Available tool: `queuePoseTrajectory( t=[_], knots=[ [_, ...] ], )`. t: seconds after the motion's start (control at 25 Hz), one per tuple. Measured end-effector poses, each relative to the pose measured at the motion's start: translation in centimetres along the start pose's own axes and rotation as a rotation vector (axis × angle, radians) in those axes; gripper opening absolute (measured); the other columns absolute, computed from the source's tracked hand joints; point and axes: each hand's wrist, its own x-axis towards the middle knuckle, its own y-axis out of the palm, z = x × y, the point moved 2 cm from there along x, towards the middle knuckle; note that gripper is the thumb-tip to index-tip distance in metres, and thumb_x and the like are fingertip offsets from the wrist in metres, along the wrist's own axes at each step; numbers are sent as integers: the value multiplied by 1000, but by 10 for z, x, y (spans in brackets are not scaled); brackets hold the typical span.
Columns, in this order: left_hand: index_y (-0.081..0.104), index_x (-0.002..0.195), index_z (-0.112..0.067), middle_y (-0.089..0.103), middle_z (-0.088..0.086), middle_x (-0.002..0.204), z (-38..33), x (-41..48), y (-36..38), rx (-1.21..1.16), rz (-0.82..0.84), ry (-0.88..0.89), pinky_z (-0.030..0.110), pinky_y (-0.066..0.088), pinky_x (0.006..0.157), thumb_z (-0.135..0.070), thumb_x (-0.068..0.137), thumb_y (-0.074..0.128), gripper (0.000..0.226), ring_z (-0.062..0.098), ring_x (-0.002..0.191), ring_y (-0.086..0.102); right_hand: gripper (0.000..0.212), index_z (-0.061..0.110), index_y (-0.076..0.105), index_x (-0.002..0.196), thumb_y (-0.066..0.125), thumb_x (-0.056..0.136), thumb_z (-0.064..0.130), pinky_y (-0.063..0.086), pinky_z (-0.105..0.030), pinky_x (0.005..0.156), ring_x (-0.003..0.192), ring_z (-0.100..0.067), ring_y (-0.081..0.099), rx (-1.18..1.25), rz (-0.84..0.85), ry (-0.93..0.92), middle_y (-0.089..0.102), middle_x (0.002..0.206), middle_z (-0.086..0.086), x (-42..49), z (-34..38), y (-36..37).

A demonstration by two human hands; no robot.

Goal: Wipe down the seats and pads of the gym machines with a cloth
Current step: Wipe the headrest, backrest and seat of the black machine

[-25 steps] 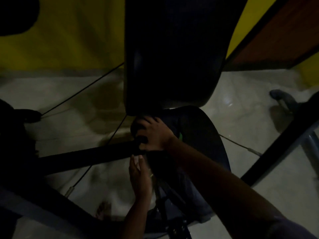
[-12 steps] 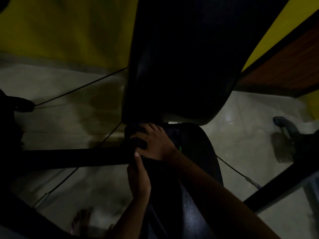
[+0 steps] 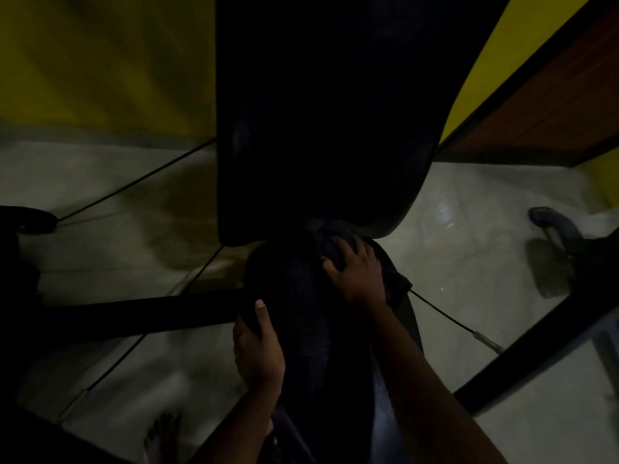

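The scene is very dark. A black seat pad (image 3: 301, 313) runs away from me below a tall black back pad (image 3: 321, 112). My right hand (image 3: 358, 272) lies on a dark cloth (image 3: 397, 284) at the far right of the seat, fingers spread and slightly curled into the fabric, just under the back pad. My left hand (image 3: 258, 349) rests along the seat's left edge, thumb on top and fingers wrapped around the side.
A black frame bar (image 3: 134, 313) runs left from the seat. Thin cables (image 3: 134, 182) cross the pale tiled floor (image 3: 469, 249). A dark pedal-like part (image 3: 552, 226) and another frame bar (image 3: 552, 333) stand to the right. Yellow wall (image 3: 100, 61) behind. A bare foot (image 3: 160, 433) shows low left.
My right hand has slid with the cloth from the seat's far left corner to its far right side. My left hand has moved onto the seat's left edge. The camera has leaned closer.
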Motion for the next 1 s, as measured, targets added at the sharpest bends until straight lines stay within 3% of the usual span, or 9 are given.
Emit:
queuePoseTrajectory(
  t=[0.2,0.36,0.52,0.68,0.88,1.0],
  knots=[
    [42,138,-10,48,20,139,-3,4,1,-9,22,-70,47,39,100,-56,93,31,66,40,123,47,60,39,20,145,35,91,59,24,-42,107,136,-32,22,-120,-67,54,13,156,-10,-74,29,11],
    [44,137,-9,46,18,140,-1,1,-12,-189,206,-44,44,38,105,-49,95,35,58,35,126,46,54,38,24,144,39,94,50,34,-41,97,126,-35,35,-153,-65,-14,27,148,-16,-122,54,18],
    [40,140,-7,39,16,146,-8,-32,-72,-185,296,45,41,33,109,-38,98,36,52,31,132,40,49,40,31,141,43,94,45,36,-38,97,121,-34,40,46,-63,7,35,142,-15,-164,72,5],
    [35,142,-7,36,12,149,-11,-92,-166,-287,350,134,32,28,108,-30,100,36,48,25,136,36,48,37,37,139,50,93,40,36,-41,103,124,-35,38,402,-200,19,38,137,-17,-248,111,-33],
    [33,144,-18,36,1,149,-20,-153,-294,-306,409,284,25,27,99,-36,99,36,48,21,137,34,46,28,44,137,53,92,37,39,-44,102,122,-32,44,692,-290,-32,44,133,-16,-361,165,-85],
    [32,144,-18,33,1,151,-19,-181,-366,-381,383,365,24,26,100,-35,99,36,48,20,139,30,44,18,49,133,56,92,31,43,-36,97,119,-30,51,804,-307,-120,53,128,-17,-418,198,-102]
  ],
)
